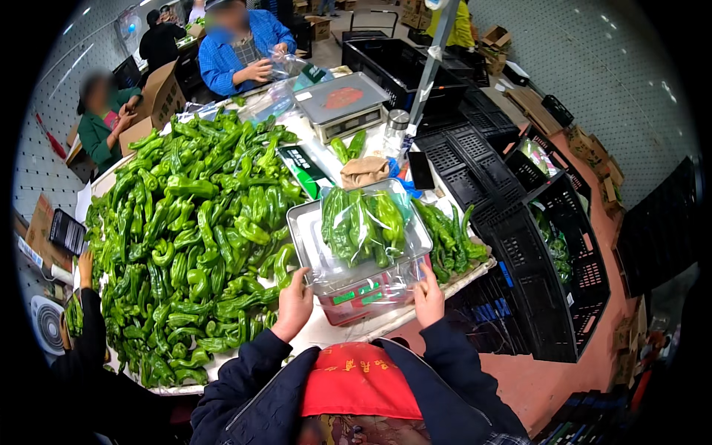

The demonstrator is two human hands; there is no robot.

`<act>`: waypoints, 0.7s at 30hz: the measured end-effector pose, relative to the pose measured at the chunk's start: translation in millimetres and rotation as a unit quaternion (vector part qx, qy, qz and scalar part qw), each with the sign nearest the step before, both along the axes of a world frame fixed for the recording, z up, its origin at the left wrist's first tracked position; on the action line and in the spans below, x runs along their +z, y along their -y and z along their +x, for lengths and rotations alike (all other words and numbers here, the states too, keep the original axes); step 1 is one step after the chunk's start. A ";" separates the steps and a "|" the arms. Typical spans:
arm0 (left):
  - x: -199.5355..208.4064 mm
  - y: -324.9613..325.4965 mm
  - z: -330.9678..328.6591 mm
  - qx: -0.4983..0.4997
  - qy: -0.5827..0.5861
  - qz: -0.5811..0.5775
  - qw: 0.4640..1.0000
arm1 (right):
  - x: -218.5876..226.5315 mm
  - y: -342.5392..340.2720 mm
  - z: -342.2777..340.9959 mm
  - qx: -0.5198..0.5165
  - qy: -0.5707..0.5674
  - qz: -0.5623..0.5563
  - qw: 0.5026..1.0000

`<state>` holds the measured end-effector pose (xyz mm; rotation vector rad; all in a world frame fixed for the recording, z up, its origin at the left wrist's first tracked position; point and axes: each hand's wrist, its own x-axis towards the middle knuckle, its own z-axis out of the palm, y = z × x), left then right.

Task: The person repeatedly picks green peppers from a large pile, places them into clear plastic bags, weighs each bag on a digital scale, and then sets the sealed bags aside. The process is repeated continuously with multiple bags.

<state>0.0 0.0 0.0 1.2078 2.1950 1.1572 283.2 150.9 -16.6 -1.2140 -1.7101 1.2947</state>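
Observation:
A clear plastic bag of green peppers (361, 226) lies on the metal tray (305, 248) of a red weighing scale (348, 308) in front of me. Its mouth end hangs toward me over the lit green display. My left hand (294, 305) pinches the bag's edge at the tray's near left corner. At the near right side, my right hand (429, 298) is closed on the other edge of the bag. Loose green peppers (185, 245) are heaped across the table on my left. A smaller pile of peppers (449, 241) lies right of the scale.
Behind the tray are a brown cloth (365, 172), a phone (421, 170), a glass jar (397, 127) and a second scale (340, 100). Black crates (475, 167) stand at the right. Across the table a person in blue (245, 52) handles plastic bags; another person's hand (85, 268) is at left.

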 end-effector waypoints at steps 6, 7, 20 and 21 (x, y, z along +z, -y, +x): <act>4.9 19.3 -2.8 0.001 0.082 0.017 0.996 | 15.8 22.1 -2.7 -0.007 -0.058 -0.058 0.997; 1.9 23.9 -3.7 0.001 0.124 0.011 0.992 | 24.2 24.5 -3.3 -0.001 -0.040 -0.063 0.997; 7.6 47.7 -3.7 -0.076 0.356 -0.129 0.922 | 94.0 69.6 -19.1 0.017 0.091 0.163 0.982; 0.0 48.7 -2.0 -0.084 0.355 -0.117 0.924 | 94.8 73.6 -30.0 0.044 0.066 0.154 0.985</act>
